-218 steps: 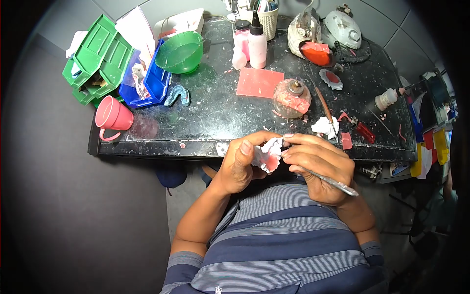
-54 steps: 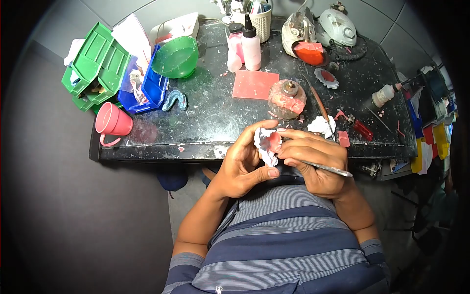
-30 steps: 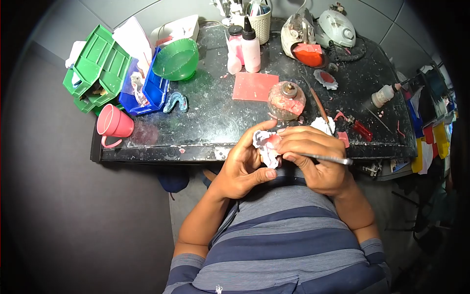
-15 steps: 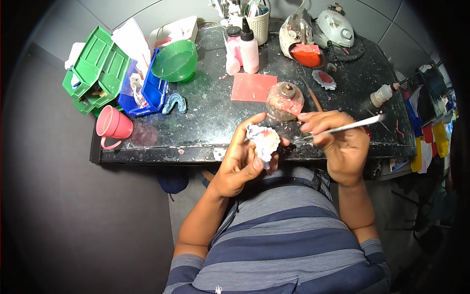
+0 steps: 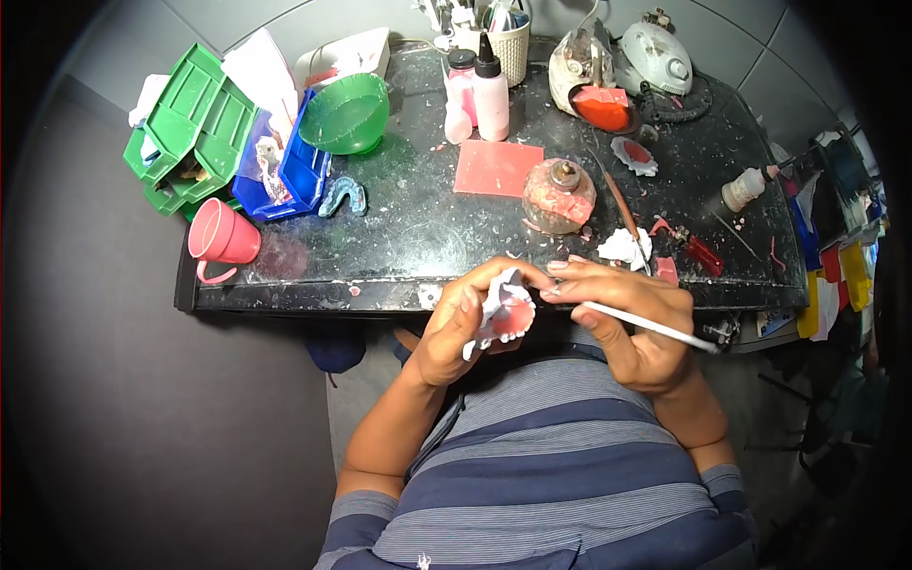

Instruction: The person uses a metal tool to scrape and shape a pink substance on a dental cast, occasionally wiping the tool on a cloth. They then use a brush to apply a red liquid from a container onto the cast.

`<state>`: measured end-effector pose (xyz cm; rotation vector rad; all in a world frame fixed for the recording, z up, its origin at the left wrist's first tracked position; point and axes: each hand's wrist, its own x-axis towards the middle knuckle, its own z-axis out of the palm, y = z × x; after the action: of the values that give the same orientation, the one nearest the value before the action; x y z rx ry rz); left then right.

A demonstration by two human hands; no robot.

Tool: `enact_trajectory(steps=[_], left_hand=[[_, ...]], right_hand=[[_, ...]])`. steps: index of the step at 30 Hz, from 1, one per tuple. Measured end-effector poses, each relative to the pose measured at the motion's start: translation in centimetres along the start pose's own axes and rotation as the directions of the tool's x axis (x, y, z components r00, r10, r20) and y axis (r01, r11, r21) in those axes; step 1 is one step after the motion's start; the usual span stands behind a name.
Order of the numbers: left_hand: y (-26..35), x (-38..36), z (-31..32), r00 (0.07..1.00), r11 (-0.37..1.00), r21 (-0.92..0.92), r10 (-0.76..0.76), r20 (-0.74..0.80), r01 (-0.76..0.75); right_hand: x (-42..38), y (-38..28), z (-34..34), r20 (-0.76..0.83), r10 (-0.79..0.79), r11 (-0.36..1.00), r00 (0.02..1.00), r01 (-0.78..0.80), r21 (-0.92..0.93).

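My left hand (image 5: 443,344) grips a white dental cast (image 5: 491,302) with a pink wax layer (image 5: 514,319) on it, just off the table's front edge. The cast is tilted, and teeth show along its rim. My right hand (image 5: 646,318) is closed on a slim, pale-handled tool (image 5: 655,329), its fingertips close beside the cast. The tool's working end is hidden by the fingers. Beyond the hands stands a glass spirit lamp (image 5: 551,211) with a metal top, close to a flat pink wax sheet (image 5: 489,169).
Right of the lamp lie a wooden-handled tool (image 5: 619,201), a crumpled white piece (image 5: 622,248) and a red lighter (image 5: 704,255). Bottles (image 5: 491,106) stand behind. At left are a pink mug (image 5: 228,237), blue bin (image 5: 309,180), green bowl (image 5: 344,116) and horseshoe-shaped blue piece (image 5: 343,196).
My left hand has lowered the cast toward my body and turned it. My right hand has come down and left beside it with the tool, uncovering the crumpled white piece and the lighter.
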<state>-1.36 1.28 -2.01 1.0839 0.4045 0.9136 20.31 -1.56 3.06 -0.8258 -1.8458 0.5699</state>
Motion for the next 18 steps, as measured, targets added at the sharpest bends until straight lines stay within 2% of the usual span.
enact_trajectory(steps=[2,4,6,8,10,11,12,14,16,18], left_hand=[[0.1,-0.1,0.1,0.998,0.997,0.055,-0.056,-0.039,0.058],[-0.2,-0.2,0.1,0.991,0.993,0.065,-0.094,-0.095,0.101],[-0.5,-0.2,0.1,0.99,0.989,0.11,-0.086,-0.112,0.098],[-0.7,-0.1,0.6,0.992,0.987,0.151,-0.037,-0.123,0.056],[-0.7,0.0,0.8,0.981,0.998,0.046,-0.043,-0.187,0.053],[-0.7,0.0,0.7,0.981,0.998,0.045,-0.042,-0.188,0.051],[-0.6,-0.1,0.4,0.988,0.997,0.055,-0.042,-0.149,0.051],[-0.6,-0.1,0.1,0.993,0.997,0.067,-0.041,-0.111,0.049],[-0.7,0.1,0.1,0.996,1.0,0.008,-0.022,-0.083,0.023],[-0.5,0.2,0.3,0.998,1.0,0.009,0.001,-0.066,0.0]], right_hand=[[0.2,0.0,0.2,0.078,-0.114,0.988,0.99,0.122,-0.096],[0.2,-0.2,0.2,0.141,-0.122,0.985,0.982,0.137,-0.103],[0.5,-0.7,0.4,0.233,-0.173,0.928,0.957,0.238,-0.288],[0.2,-0.8,1.1,0.234,-0.165,0.904,0.958,0.241,-0.353],[0.4,-1.4,1.0,0.248,-0.164,0.889,0.955,0.253,-0.383],[0.5,-1.5,0.7,0.233,-0.096,0.942,0.968,0.164,-0.294],[0.6,-1.6,0.7,0.235,-0.097,0.942,0.967,0.165,-0.293],[0.7,-1.6,0.6,0.175,-0.088,0.903,0.981,0.153,-0.402],[0.5,-1.5,1.5,0.163,-0.107,0.869,0.981,0.172,-0.464],[0.1,-1.5,2.1,0.222,-0.124,0.849,0.967,0.219,-0.481]])
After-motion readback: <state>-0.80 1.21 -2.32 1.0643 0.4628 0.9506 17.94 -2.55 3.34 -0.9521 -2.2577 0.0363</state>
